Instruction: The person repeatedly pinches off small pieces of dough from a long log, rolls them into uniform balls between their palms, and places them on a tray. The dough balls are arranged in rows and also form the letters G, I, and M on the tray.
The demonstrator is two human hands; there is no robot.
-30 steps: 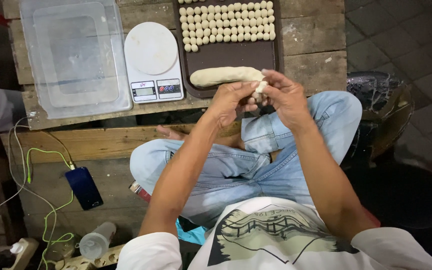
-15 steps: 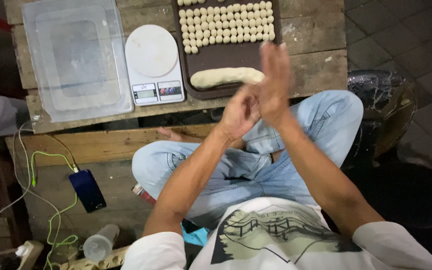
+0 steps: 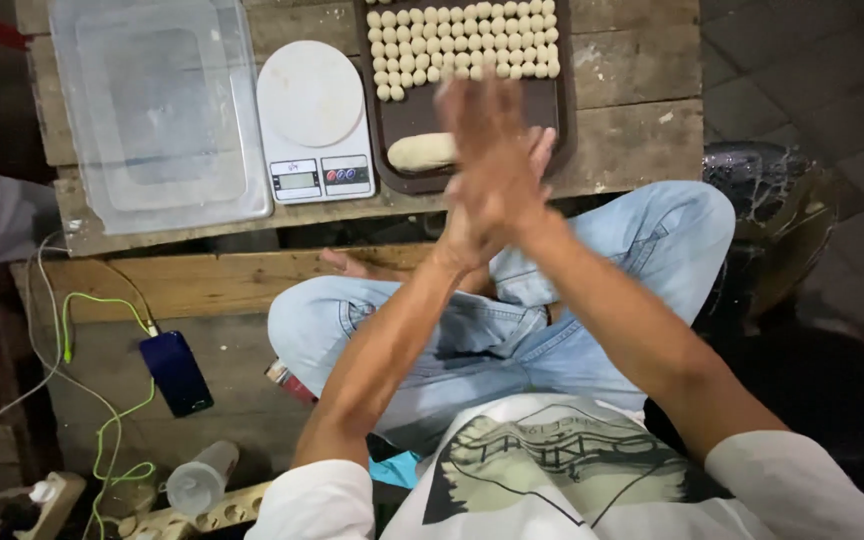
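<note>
Left hand (image 3: 477, 215) and right hand (image 3: 497, 150) pressed palm to palm, fingers extended, contents indiscernible, above dark brown rectangular tray (image 3: 564, 110) of small pale dough balls (image 3: 462, 40).

White kitchen scale (image 3: 312, 115) next to a clear plastic tub (image 3: 157, 110) on the wooden table (image 3: 632, 150), dark phone (image 3: 178, 373) on a green cable (image 3: 102, 440), plastic cup (image 3: 200, 478) lower left
</note>
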